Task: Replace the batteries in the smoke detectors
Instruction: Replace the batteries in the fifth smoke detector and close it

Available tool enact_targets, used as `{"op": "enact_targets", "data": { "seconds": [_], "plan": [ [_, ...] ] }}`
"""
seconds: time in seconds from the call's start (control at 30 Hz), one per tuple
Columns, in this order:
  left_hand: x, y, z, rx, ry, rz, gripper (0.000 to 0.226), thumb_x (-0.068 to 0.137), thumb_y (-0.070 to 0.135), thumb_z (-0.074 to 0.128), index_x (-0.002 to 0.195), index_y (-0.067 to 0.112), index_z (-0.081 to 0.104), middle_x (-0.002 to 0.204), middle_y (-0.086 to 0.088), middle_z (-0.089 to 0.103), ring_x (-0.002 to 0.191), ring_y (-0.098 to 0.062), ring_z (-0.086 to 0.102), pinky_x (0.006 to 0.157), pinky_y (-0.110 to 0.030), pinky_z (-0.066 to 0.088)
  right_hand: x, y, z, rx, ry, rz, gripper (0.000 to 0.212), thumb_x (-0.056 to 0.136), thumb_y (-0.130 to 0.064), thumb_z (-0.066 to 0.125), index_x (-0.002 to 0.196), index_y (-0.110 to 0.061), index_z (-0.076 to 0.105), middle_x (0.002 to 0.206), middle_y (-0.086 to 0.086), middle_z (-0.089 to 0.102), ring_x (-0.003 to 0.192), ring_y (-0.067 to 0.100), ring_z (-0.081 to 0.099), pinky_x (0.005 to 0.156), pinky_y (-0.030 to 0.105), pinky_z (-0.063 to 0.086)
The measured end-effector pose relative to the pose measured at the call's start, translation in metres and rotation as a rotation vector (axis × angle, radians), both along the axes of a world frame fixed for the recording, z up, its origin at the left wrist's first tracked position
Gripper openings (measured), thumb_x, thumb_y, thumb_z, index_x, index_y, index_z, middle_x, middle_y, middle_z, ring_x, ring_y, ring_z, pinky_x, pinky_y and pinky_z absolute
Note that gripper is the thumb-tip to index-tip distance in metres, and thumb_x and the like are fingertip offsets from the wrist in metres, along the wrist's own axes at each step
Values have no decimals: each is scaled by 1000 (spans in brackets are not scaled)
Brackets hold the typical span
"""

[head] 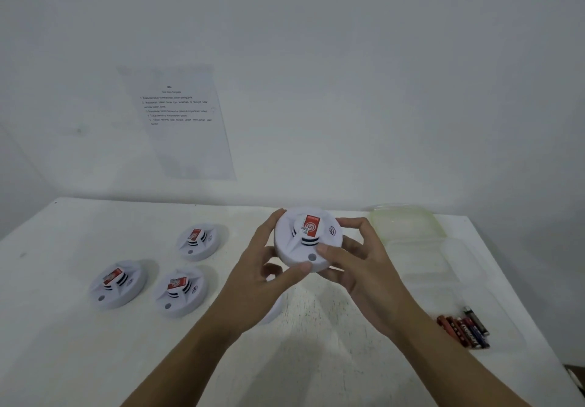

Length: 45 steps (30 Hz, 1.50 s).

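Both hands are up over the white table [63,343], and between them sits a round white smoke detector [307,239], lifted clear of the surface with its red-labelled face tilted toward the camera. The left hand [262,267] grips its left edge, fingers curled round the rim and the thumb tucked under the near side. The right hand [357,267] holds the right edge, fingers curled over the far rim, thumb pressing on the face just beside the small grey button. Over on the left, three more detectors [179,291] lie face up on the table, well apart from the hands. To the right, a cluster of batteries [463,327] lies at the near end of a clear plastic container [418,267], with a clear lid [408,220] beyond it by the wall. A printed sheet [180,121] hangs on that wall.
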State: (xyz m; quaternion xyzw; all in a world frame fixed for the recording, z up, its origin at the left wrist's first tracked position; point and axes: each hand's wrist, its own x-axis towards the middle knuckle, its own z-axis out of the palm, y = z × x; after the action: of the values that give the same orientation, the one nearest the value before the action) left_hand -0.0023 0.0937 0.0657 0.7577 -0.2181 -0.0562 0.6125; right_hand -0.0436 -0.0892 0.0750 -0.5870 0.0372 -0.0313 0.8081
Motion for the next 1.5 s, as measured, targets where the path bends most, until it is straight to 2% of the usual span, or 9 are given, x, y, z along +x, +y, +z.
{"op": "enact_targets", "data": {
  "seconds": [0.07, 0.13, 0.2, 0.27, 0.37, 0.5, 0.67, 0.8, 1.5],
  "plan": [
    [-3, 1, 1, -53, 72, -13, 69, 79, 39, 76, 131, 60, 36, 132, 33, 56, 115, 5, 62, 89, -23, 57, -2, -2, -3, -18, -14, 33, 48, 81, -9, 76, 123, -16, 54, 116, 10, 73, 106, 32, 71, 91, 46, 58],
    [-3, 4, 0, -81, 109, -23, 66, 84, 27, 73, 134, 53, 39, 136, 23, 58, 117, -1, 64, 93, -24, 57, -3, -6, -5, -86, -27, 82, 47, 83, -3, 75, 123, -16, 52, 116, 11, 73, 109, 32, 69, 94, 45, 56],
    [-3, 8, 1, -92, 118, -48, 65, 89, 10, 71, 139, 42, 42, 137, 14, 61, 118, -7, 65, 91, -23, 57, -3, -10, -7, -156, -37, 123, 55, 82, -3, 77, 126, -21, 50, 117, 10, 73, 109, 31, 69, 95, 44, 56],
    [0, 10, 2, -79, 112, -72, 68, 90, 4, 71, 142, 36, 43, 137, 12, 62, 119, -8, 65, 89, -23, 57, -2, -12, -7, -209, -58, 166, 67, 80, 0, 78, 134, -27, 50, 119, 7, 72, 111, 28, 69, 92, 42, 58],
    [5, 12, 5, -62, 110, -90, 73, 86, 3, 74, 144, 36, 42, 137, 14, 61, 119, -9, 65, 91, -24, 58, 3, -14, -6, -264, -103, 201, 85, 73, 9, 81, 142, -27, 47, 122, 7, 70, 113, 26, 68, 92, 44, 58],
    [10, 11, 8, -15, 45, -85, 76, 83, 5, 78, 141, 39, 43, 131, 22, 63, 117, -9, 66, 85, -24, 58, 12, -15, -2, -410, -172, 139, 92, 61, 1, 93, 137, -29, 52, 120, 4, 69, 108, 28, 69, 92, 50, 58],
    [15, 13, 12, -19, 9, -79, 75, 79, 7, 81, 138, 38, 46, 130, 21, 63, 117, -11, 67, 83, -24, 59, 18, -15, 1, -487, -213, 98, 90, 57, -9, 97, 135, -25, 56, 132, -5, 63, 114, 25, 66, 92, 48, 58],
    [20, 14, 13, -7, 8, -79, 75, 78, 2, 82, 136, 38, 48, 125, 21, 67, 112, -12, 69, 82, -26, 60, 21, -15, -3, -535, -214, 66, 89, 55, -15, 99, 133, -25, 57, 131, -6, 63, 117, 23, 63, 93, 47, 58],
    [25, 8, 8, -15, -35, -55, 75, 80, 1, 80, 135, 39, 47, 121, 26, 68, 111, -9, 70, 78, -22, 58, 28, -16, -12, -551, -265, 0, 87, 55, -15, 99, 131, -24, 58, 127, -9, 65, 113, 19, 65, 92, 39, 59]
  ]
}}
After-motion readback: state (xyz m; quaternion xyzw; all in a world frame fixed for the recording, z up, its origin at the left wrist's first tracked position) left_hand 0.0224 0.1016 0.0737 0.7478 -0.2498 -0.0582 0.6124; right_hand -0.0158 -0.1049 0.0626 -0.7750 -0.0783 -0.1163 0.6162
